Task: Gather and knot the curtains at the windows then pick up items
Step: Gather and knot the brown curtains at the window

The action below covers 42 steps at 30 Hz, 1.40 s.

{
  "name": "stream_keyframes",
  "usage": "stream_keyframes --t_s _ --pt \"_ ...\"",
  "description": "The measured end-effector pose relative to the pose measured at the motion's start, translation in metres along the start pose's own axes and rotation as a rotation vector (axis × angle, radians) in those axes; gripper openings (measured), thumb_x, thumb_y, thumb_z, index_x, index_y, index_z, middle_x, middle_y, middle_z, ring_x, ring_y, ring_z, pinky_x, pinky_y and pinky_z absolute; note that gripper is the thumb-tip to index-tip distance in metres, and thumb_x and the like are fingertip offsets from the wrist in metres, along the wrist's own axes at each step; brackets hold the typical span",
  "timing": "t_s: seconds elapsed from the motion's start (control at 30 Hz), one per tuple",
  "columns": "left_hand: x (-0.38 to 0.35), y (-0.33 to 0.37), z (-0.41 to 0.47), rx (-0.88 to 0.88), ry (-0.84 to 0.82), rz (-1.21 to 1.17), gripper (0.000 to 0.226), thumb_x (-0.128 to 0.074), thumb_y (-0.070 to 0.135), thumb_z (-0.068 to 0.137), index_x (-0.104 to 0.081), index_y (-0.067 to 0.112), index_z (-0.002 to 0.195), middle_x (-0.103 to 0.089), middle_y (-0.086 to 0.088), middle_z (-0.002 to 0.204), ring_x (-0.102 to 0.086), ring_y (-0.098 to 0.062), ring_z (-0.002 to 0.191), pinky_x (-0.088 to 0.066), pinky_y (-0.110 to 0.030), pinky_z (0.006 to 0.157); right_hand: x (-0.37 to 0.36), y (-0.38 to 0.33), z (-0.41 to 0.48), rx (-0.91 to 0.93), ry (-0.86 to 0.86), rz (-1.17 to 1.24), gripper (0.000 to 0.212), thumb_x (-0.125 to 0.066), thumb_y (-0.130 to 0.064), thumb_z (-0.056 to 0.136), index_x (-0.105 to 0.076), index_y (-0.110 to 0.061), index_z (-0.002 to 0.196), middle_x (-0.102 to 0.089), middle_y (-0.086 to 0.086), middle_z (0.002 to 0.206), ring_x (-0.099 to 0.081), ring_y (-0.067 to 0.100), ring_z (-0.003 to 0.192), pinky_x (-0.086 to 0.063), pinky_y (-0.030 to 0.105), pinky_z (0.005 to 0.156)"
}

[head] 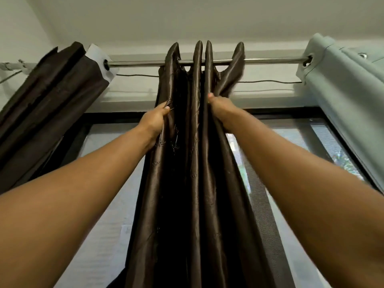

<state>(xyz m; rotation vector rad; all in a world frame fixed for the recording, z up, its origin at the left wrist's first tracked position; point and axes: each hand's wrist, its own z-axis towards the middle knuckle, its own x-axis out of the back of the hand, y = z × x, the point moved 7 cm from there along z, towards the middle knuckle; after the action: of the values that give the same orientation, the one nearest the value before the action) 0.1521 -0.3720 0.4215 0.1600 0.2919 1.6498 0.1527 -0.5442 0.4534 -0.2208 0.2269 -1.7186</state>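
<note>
Dark curtain (52,96), bunched, left of my hands. My left hand (154,121) closed on the brown curtain (195,163), left edge; my right hand (221,109) closed on its right folds, just under the rod (270,60). Pale curtain (342,96) further right.

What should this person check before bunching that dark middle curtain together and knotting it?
1. Left hand gripping the middle curtain: ok, fingers pinch its left edge.
2. Right hand gripping it: ok, closed on the right folds.
3. Curtain hung on the rod: ok, folds loop over it.
4. Folds gathered: ok, bunched narrow at the rod.
5. Clear of the left curtain and pale right curtain: ok, bare rod between.
6. Lower end free: cannot tell, out of view.
</note>
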Motion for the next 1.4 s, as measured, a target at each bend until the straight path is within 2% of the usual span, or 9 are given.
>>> stream_keyframes --t_s 0.1,0.2,0.27,0.47,0.67,0.83,1.0,1.33,1.4 --pt "0.006 0.005 -0.006 0.022 0.009 -0.121 0.038 -0.034 0.015 0.103 -0.052 0.015 0.136 -0.063 -0.010 0.125 -0.064 -0.019 0.106 -0.050 -0.029 0.094 -0.077 -0.003 0.005 0.020 -0.125 -0.071 0.048 -0.037 -0.034 0.098 -0.053 0.002 0.126 -0.057 0.019 0.126 -0.055 0.031 0.115 -0.041 0.043 0.104" --pt "0.031 0.006 -0.022 0.038 0.125 -0.213 0.033 -0.039 0.021 0.103 -0.060 0.015 0.128 -0.067 -0.010 0.112 -0.066 -0.024 0.100 -0.055 -0.030 0.083 -0.125 -0.015 -0.013 -0.001 -0.291 0.058 0.048 -0.034 -0.035 0.100 -0.051 -0.001 0.128 -0.057 0.019 0.126 -0.055 0.032 0.114 -0.042 0.044 0.102" --pt "0.037 0.002 -0.032 0.079 0.062 -0.221 0.034 -0.043 0.031 0.101 -0.067 0.013 0.116 -0.072 -0.011 0.103 -0.070 -0.024 0.092 -0.058 -0.030 0.070 -0.122 -0.017 -0.022 -0.018 -0.249 0.078 0.047 -0.032 -0.037 0.101 -0.051 -0.003 0.129 -0.057 0.016 0.124 -0.055 0.031 0.112 -0.044 0.039 0.096" --pt "0.039 -0.013 -0.069 0.101 -0.165 0.069 0.041 -0.036 0.052 0.099 -0.063 0.031 0.121 -0.069 0.003 0.116 -0.067 -0.009 0.101 -0.052 -0.030 0.082 -0.068 0.026 -0.047 -0.068 0.013 0.049 0.064 -0.046 -0.051 0.085 -0.039 -0.015 0.137 -0.052 0.011 0.133 -0.052 0.031 0.119 -0.041 0.046 0.101" --pt "0.058 0.002 -0.127 -0.063 -0.092 0.391 0.046 -0.052 0.036 0.096 -0.044 0.032 0.141 -0.047 0.012 0.142 -0.044 -0.007 0.131 -0.033 -0.026 0.099 -0.026 0.008 -0.130 0.197 0.164 -0.442 0.060 -0.050 -0.036 0.090 -0.030 -0.020 0.144 -0.028 0.004 0.152 -0.022 0.023 0.140 -0.025 0.048 0.112" --pt "0.077 0.023 -0.197 -0.207 0.081 0.492 0.032 -0.055 0.026 0.096 -0.058 0.030 0.127 -0.061 0.015 0.123 -0.057 0.002 0.112 -0.044 -0.018 0.093 -0.022 -0.030 -0.210 0.453 0.130 -0.449 0.019 -0.052 -0.024 0.092 -0.062 -0.018 0.107 -0.064 -0.002 0.102 -0.055 0.017 0.100 -0.046 0.035 0.088" --pt "0.099 -0.021 -0.229 0.092 0.207 0.324 0.025 -0.056 0.024 0.095 -0.063 0.035 0.116 -0.066 0.012 0.115 -0.062 -0.007 0.109 -0.048 -0.028 0.091 -0.051 -0.030 -0.245 0.379 -0.067 -0.526 0.017 -0.053 -0.031 0.092 -0.063 -0.021 0.102 -0.067 -0.006 0.086 -0.061 0.012 0.079 -0.049 0.030 0.076" --pt "0.008 -0.086 -0.321 0.259 -0.486 0.374 0.040 -0.054 0.008 0.093 -0.059 0.028 0.128 -0.065 0.006 0.118 -0.060 -0.004 0.110 -0.044 -0.019 0.098 -0.068 0.010 -0.209 -0.011 -0.167 -0.829 0.051 -0.056 -0.051 0.086 -0.051 -0.012 0.119 -0.060 0.012 0.113 -0.056 0.035 0.106 -0.044 0.037 0.078" --pt "0.025 -0.085 -0.311 0.256 -0.406 0.324 0.031 -0.054 -0.001 0.092 -0.070 0.015 0.114 -0.071 0.001 0.108 -0.068 -0.010 0.101 -0.051 -0.021 0.090 -0.059 0.017 -0.206 -0.021 -0.097 -0.880 0.055 -0.061 -0.049 0.084 -0.048 -0.009 0.120 -0.057 0.015 0.116 -0.055 0.037 0.106 -0.045 0.039 0.076"
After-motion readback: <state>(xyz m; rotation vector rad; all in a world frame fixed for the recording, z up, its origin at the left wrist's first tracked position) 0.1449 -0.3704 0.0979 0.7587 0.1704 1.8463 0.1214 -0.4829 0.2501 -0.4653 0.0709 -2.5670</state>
